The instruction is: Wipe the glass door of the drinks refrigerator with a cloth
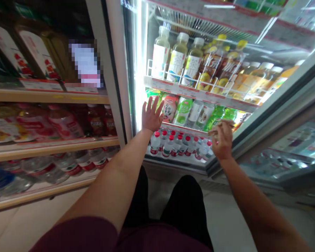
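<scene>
My left hand (152,114) is open, its fingers spread, in front of the middle shelf of a lit drinks cooler. Beside its fingertips stands a bottle with a red-pink label (170,107), and to the right of that a green-labelled bottle (183,111). I cannot tell whether the hand touches any bottle. Near the cooler's right side, by the green bottles (215,117), is my right hand (223,140). Its fingers are curled and somewhat blurred; what they hold, if anything, cannot be made out.
Small red-capped water bottles (169,146) fill the cooler's bottom shelf. Tea bottles (177,57) stand behind a wire rail (191,85) above. On the left, a wooden-edged shelf unit (52,96) holds more drinks. A slanting door frame (275,78) borders the right side.
</scene>
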The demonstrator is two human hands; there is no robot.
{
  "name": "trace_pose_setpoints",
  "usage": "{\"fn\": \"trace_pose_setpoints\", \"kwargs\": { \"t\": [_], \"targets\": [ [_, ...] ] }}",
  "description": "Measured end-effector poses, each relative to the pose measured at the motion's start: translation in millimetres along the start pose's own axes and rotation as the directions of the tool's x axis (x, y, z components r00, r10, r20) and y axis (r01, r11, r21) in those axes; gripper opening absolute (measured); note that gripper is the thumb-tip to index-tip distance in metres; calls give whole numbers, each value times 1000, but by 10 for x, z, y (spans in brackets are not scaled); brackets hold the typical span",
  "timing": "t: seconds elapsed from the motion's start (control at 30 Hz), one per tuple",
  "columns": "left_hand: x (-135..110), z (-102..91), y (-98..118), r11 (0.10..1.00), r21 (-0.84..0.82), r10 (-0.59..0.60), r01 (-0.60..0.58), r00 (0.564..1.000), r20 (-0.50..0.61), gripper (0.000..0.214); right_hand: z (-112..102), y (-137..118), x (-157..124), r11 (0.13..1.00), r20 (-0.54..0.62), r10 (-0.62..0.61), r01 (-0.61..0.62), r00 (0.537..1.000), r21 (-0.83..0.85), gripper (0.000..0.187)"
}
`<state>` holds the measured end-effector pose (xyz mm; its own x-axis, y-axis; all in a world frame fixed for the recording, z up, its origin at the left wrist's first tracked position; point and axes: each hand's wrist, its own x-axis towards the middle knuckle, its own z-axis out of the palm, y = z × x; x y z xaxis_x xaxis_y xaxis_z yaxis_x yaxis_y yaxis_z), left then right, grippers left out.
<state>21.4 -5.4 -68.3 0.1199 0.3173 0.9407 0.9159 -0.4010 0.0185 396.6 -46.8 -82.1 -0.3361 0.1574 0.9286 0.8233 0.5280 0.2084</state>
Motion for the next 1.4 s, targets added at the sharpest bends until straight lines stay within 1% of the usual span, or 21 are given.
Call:
{"fn": "trace_pose_setpoints", "kwargs": {
  "t": [0.07, 0.13, 0.23, 0.3, 0.37, 0.4, 0.47, 0.5, 0.57, 0.7, 0.77, 0.93, 0.97, 1.0, 1.03, 1.1, 1.17, 1.2, 1.27, 1.33, 1.4],
  "targets": [
    [-2, 12, -10, 999, 24, 24, -23, 999, -26, 54, 64, -147, -84, 986, 157, -135, 116, 978, 122, 47],
    [-5, 18, -17, 998, 40, 48, -46, 997, -55, 54, 105, -184, -9, 970, 176, -200, 169, 964, 177, 42],
    [-9, 10, -16, 998, 31, 51, -50, 997, -52, 55, 173, -126, 356, 982, -3, -141, 140, 990, 125, 38],
    [-9, 0, -9, 1000, 12, 28, -27, 999, -20, 55, 256, -151, 568, 990, -125, -102, 113, 987, 88, 42],
    [-8, -8, -3, 1000, 1, 6, -6, 1000, 17, 55, 362, -287, 605, 995, -146, -76, 84, 986, 52, 48],
    [-8, -10, -2, 1000, 0, 0, 0, 1000, 26, 55, 413, -384, 551, 996, -104, -75, 78, 992, 32, 51],
    [-7, -13, 0, 1000, 5, 6, -6, 1000, 22, 55, 494, -572, 353, 993, 74, -114, 114, 991, 7, 61],
    [-7, -15, 1, 1000, 9, 12, -12, 1000, 19, 55, 520, -638, 241, 987, 194, -155, 158, 969, -1, 65],
    [-8, -19, 4, 1000, 5, 15, -16, 1000, 15, 54, 538, -674, 68, 976, 338, -209, 218, 918, 9, 66],
    [-5, -33, 16, 999, -33, -5, 6, 999, 36, 53, 477, -488, 18, 941, 358, -334, 332, 872, 69, 54],
    [0, -39, 22, 999, -43, -15, 18, 999, 51, 54, 427, -403, 69, 918, 380, -388, 389, 840, 78, 55],
    [7, -41, 25, 1000, -19, -21, 22, 997, 69, 54, 307, -312, 388, 850, 417, -522, 495, 745, 179, 56],
    [7, -40, 24, 1000, -18, -23, 24, 997, 69, 54, 296, -292, 517, 845, 391, -532, 502, 751, 186, 54],
    [7, -39, 23, 999, -21, -27, 28, 997, 69, 54, 296, -273, 664, 859, 354, -510, 483, 784, 169, 53],
    [6, -38, 22, 999, -27, -29, 31, 997, 70, 54, 309, -259, 817, 891, 302, -453, 433, 839, 133, 51],
    [6, -39, 22, 999, -34, -29, 31, 997, 75, 54, 376, -273, 1076, 975, 146, -221, 223, 964, 5, 47],
    [4, -41, 22, 999, -23, -24, 26, 997, 76, 54, 480, -372, 1180, 996, 8, -86, 86, 996, -30, 44],
    [3, -42, 22, 1000, -12, -20, 21, 997, 75, 54, 533, -452, 1160, 996, -17, -91, 91, 996, -11, 44],
    [-1, -43, 22, 1000, 12, -11, 11, 998, 63, 53, 616, -644, 1012, 969, 28, -238, 235, 971, 72, 45],
    [-6, -40, 19, 1000, 26, 5, -6, 999, 36, 53, 650, -812, 848, 893, 147, -439, 413, 886, 182, 48],
    [-11, -33, 14, 1000, 25, 18, -18, 1000, 20, 52, 640, -899, 809, 838, 204, -529, 470, 824, 276, 52]
  ]
}}
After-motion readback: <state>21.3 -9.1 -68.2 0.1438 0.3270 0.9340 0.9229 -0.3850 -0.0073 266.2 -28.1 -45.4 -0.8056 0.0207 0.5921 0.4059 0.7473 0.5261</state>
